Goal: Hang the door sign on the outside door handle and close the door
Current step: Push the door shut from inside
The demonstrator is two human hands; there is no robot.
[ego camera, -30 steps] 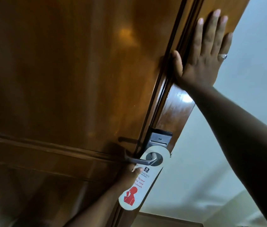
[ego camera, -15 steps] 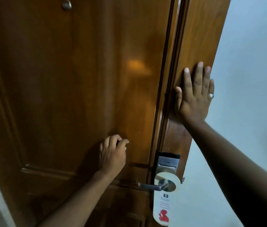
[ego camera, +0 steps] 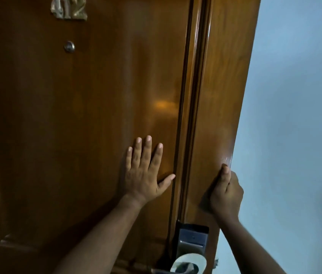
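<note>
Left hand (ego camera: 143, 171) flat, fingers spread, pressed on door (ego camera: 77, 125) panel; grips nothing. Right hand (ego camera: 226, 196) curled around outer edge of the wooden jamb piece. Door sign (ego camera: 190, 261) looped over door handle (ego camera: 161, 270) at bottom edge, mostly cut off. Sign judged light, stiff card; door heavy, glossy, likely slippery to flat palm. Latch state hidden.
</note>
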